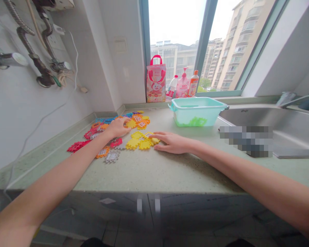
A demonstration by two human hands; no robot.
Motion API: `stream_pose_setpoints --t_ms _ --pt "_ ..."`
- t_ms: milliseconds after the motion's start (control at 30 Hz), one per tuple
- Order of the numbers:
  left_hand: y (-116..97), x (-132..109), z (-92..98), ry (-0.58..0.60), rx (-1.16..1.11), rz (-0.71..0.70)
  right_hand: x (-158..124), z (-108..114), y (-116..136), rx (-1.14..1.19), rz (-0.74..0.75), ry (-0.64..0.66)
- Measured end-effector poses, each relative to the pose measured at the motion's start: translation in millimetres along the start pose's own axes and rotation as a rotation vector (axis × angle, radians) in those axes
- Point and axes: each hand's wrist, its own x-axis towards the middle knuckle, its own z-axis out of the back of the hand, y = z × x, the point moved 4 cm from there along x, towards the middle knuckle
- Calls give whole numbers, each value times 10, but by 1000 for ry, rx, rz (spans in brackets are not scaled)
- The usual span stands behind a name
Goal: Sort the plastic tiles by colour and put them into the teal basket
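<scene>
Flat toothed interlocking toy pieces lie spread over the left of the counter. My left hand (117, 127) reaches into the pile, its fingers closed on a yellow interlocking piece (131, 124). Just beyond that piece are orange pieces (142, 124). My right hand (173, 142) lies low with its fingers stretched out, the tips touching the right side of a group of yellow pieces (144, 144). Red pieces (78, 146), a grey piece (111, 156) and blue pieces (108, 120) lie around my left forearm, which partly hides the pile.
A mint-green plastic basin (199, 111) with bright green pieces showing through its wall stands right of the pile. Beside it is a steel sink (293, 133). A pink bag (156, 82) and several bottles (183, 85) line the window. The counter's front edge (154, 191) runs below my arms.
</scene>
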Motion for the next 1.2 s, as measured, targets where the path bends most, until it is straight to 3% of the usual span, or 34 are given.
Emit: stream_pose_setpoints --t_ms 300,500,633,700,833,900,1033,1200 --pt "-73 -47 137 -104 -360 -47 5 -5 -17 -8 0 -2" --pt "-301 -146 264 -163 -396 -185 -1 2 -11 -17 -12 -1" --pt "-612 -281 289 -54 -553 -372 3 6 19 -25 -6 -9" --pt "-699 -301 266 6 -615 -386 7 14 11 -25 -10 -56" --pt "-635 -171 161 -22 -361 -354 23 29 -75 -39 -42 -197" --pt "-556 -83 63 31 -186 -378 40 15 -121 -30 -28 -221" --pt "-440 -13 -81 167 47 -386 74 -36 -171 -6 -2 -151" --pt "-404 -49 -55 170 253 -297 62 -45 -136 -33 -33 -69"
